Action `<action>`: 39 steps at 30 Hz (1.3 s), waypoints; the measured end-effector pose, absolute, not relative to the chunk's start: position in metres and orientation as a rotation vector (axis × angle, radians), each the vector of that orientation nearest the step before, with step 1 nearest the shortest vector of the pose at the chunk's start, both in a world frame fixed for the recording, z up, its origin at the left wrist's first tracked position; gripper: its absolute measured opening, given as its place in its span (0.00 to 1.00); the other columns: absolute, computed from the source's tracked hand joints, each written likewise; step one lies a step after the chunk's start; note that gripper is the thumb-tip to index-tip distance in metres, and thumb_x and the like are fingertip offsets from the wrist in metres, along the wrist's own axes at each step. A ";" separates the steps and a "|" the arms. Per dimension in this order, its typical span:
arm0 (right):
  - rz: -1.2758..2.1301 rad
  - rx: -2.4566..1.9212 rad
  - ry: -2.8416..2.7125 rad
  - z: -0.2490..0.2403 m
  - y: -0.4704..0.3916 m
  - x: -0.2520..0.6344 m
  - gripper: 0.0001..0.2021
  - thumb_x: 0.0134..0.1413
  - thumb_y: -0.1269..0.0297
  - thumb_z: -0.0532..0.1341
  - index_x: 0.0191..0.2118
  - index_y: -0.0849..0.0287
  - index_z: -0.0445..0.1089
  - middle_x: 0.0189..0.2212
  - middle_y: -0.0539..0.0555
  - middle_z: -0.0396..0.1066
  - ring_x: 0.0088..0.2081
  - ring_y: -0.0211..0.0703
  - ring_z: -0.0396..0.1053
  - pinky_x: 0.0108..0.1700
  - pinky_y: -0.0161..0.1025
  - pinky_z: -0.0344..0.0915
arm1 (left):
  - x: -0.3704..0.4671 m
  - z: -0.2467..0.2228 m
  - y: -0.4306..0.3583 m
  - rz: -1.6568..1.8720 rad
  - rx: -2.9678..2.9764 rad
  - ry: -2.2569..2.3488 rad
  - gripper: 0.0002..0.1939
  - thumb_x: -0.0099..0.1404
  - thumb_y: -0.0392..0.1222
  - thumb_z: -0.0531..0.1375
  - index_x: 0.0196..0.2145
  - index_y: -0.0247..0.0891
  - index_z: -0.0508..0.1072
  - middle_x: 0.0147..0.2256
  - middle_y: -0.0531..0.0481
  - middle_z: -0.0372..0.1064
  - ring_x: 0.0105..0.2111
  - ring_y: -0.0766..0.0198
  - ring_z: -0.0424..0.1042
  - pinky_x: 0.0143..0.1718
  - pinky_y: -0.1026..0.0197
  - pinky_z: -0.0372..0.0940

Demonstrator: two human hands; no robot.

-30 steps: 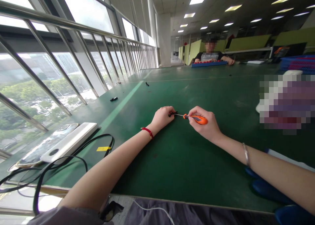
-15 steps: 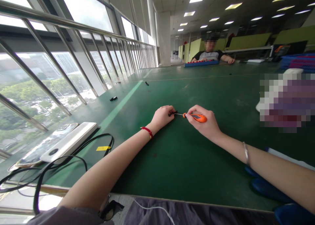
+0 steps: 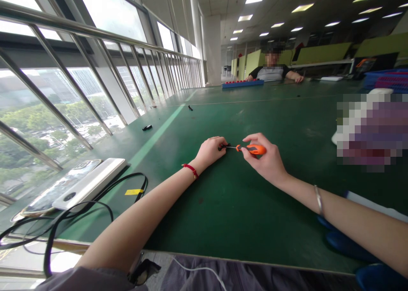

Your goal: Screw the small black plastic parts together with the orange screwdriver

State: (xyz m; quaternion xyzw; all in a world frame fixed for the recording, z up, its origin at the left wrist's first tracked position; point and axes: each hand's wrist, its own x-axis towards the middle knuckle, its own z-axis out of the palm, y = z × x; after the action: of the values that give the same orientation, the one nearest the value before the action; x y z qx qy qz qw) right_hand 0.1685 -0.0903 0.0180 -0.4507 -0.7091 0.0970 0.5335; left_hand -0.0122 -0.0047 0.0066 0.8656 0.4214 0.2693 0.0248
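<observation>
Over the middle of the green table (image 3: pixel 204 218), my left hand (image 3: pixel 210 150) pinches a small black part (image 3: pixel 223 147). Its kind is too small to make out, and my fingers partly hide it. My right hand (image 3: pixel 269 161) holds an orange and dark grey screwdriver (image 3: pixel 259 149) lying nearly level. Its thin metal shaft points left, with the tip at the black part. The thumb rests against the handle near its front, while the index finger is raised off it.
Small black pieces (image 3: pixel 147 128) lie far left. A white power bank (image 3: pixel 91 184) and black cables (image 3: pixel 140 180) lie near left. A blurred pile (image 3: pixel 371 129) and dark blue objects (image 3: pixel 350 244) are right. Across the table, a person (image 3: pixel 272 72) sits behind a blue tray (image 3: pixel 242 84).
My right fingers have loosened and spread on the screwdriver handle, and the index finger has lifted. My left hand stays put. The far blue tray has shifted left.
</observation>
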 end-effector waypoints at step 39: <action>0.124 -1.034 -1.668 0.018 -0.091 0.168 0.15 0.48 0.64 0.60 0.44 0.57 0.62 0.27 0.49 0.64 0.29 0.43 0.65 0.36 0.42 0.63 | -0.013 0.003 -0.001 0.876 2.624 1.222 0.09 0.55 0.34 0.57 0.34 0.38 0.75 0.33 0.50 0.74 0.32 0.64 0.72 0.35 0.63 0.66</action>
State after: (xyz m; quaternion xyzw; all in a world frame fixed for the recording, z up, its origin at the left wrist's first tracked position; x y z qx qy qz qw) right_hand 0.1680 -0.0905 0.0180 -0.4378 -0.7058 0.0526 0.5544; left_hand -0.0130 -0.0015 0.0032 0.8661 0.4033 0.2893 0.0588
